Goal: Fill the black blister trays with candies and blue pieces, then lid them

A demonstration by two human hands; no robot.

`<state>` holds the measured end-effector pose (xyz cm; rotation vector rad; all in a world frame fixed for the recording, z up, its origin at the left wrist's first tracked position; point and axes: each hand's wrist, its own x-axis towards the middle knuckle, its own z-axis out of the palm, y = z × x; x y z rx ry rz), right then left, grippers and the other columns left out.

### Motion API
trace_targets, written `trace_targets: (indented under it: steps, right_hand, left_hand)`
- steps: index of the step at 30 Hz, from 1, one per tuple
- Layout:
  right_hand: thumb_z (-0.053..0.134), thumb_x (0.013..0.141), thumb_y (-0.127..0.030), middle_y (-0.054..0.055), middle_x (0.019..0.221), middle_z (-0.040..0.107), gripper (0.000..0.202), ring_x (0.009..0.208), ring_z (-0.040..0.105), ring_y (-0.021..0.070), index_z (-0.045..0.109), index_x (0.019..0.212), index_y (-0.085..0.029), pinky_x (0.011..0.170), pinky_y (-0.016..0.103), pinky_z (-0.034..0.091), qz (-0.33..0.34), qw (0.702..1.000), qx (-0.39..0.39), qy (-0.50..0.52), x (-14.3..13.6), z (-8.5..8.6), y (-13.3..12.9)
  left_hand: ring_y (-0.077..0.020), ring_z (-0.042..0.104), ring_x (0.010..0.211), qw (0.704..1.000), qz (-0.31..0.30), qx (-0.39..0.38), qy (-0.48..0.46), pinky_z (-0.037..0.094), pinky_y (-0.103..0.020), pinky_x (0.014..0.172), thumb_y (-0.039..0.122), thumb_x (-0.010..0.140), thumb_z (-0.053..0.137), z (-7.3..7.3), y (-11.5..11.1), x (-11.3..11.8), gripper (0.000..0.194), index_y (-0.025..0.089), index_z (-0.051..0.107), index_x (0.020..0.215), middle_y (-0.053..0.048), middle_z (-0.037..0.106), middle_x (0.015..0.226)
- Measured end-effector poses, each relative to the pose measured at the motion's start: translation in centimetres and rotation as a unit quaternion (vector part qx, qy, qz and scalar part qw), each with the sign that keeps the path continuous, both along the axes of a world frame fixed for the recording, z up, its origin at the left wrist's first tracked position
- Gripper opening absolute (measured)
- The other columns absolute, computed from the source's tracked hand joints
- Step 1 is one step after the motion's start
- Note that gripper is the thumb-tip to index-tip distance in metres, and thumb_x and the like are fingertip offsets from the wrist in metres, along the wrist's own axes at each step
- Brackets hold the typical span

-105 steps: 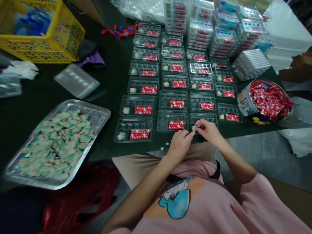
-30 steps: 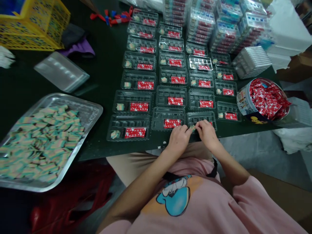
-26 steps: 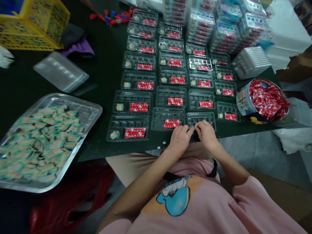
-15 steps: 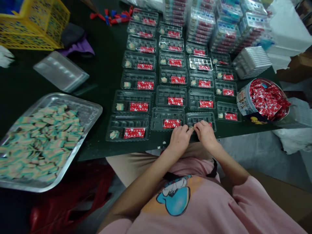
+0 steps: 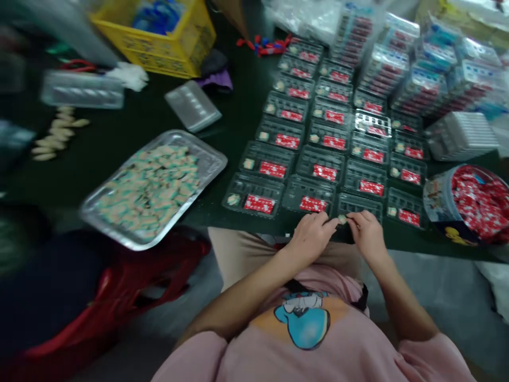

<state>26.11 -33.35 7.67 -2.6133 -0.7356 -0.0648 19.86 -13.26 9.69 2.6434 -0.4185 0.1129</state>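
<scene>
My left hand (image 5: 312, 237) and my right hand (image 5: 368, 236) meet at the table's near edge, fingertips pinching one small pale striped candy piece (image 5: 341, 218) between them. They hover over the nearest clear plastic tray (image 5: 359, 203), which partly hides behind my fingers. To its left lies a clear tray with a red packet (image 5: 313, 203) in it. Rows of similar clear trays (image 5: 330, 139) spread away from me, most holding a red packet and a small candy piece.
A metal pan (image 5: 207, 159) heaped with striped candy pieces sits at the left. A round tin of red packets (image 5: 471, 204) stands at the right. Stacks of filled boxes (image 5: 401, 74) line the back, with a yellow crate (image 5: 170, 40) far left and a red bag (image 5: 131, 289) below.
My head has swung left, so everything sits further right in view and the picture is blurred. Both hands stay together on the candy piece at the same tray.
</scene>
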Motion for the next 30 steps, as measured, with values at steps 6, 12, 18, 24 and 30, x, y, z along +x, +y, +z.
trace_targets:
  steps: [6,12,18,24,30]
  right_hand:
    - [0.052,0.095,-0.029,0.007,0.088,0.066,0.016,0.082,0.063,0.0234,0.067,0.094,-0.024,0.076,0.039,0.050,0.099,0.992,0.075,0.000,1.3,2.2,4.5]
    - [0.054,0.094,-0.024,0.006,0.087,0.067,0.013,0.082,0.064,0.0214,0.067,0.092,-0.023,0.075,0.035,0.051,0.298,0.944,0.132,0.058,1.5,4.3,17.1]
    - [0.060,0.088,-0.013,0.006,0.090,0.067,0.011,0.084,0.062,0.0200,0.068,0.093,-0.019,0.080,0.032,0.048,0.433,0.895,0.076,0.076,1.1,2.3,31.4]
    - [0.067,0.081,-0.009,0.009,0.095,0.069,0.014,0.092,0.062,0.0234,0.071,0.091,-0.018,0.081,0.032,0.045,0.486,0.873,-0.027,0.039,1.0,-1.2,39.7]
    - [0.064,0.084,-0.012,0.006,0.086,0.070,0.009,0.084,0.063,0.0201,0.071,0.081,-0.018,0.077,0.029,0.044,0.468,0.880,-0.037,0.066,1.7,-1.9,41.2]
  left_hand:
    - [-0.0176,0.062,0.094,0.980,0.188,-0.044,-0.046,0.049,-0.032,0.083,0.027,0.097,0.049,1.2,10.2,-6.3,0.026,0.020,0.065,0.117,-0.009,0.066,0.102]
    - [-0.0217,0.065,0.092,0.906,0.412,0.000,-0.094,0.052,-0.036,0.084,0.026,0.093,0.054,-0.3,21.8,-12.5,0.024,0.017,0.070,0.109,-0.011,0.070,0.097]
    - [-0.0208,0.067,0.092,0.854,0.510,-0.018,-0.101,0.053,-0.034,0.086,0.028,0.091,0.056,-2.2,25.4,-16.3,0.023,0.019,0.073,0.103,-0.010,0.073,0.101]
    - [-0.0193,0.068,0.091,0.845,0.514,-0.080,-0.126,0.054,-0.032,0.084,0.028,0.092,0.056,-2.9,24.6,-17.2,0.023,0.018,0.073,0.103,-0.008,0.074,0.097]
    - [-0.0183,0.068,0.090,0.834,0.510,-0.153,-0.147,0.054,-0.032,0.084,0.025,0.091,0.058,-3.0,24.5,-17.3,0.021,0.019,0.074,0.103,-0.008,0.074,0.098]
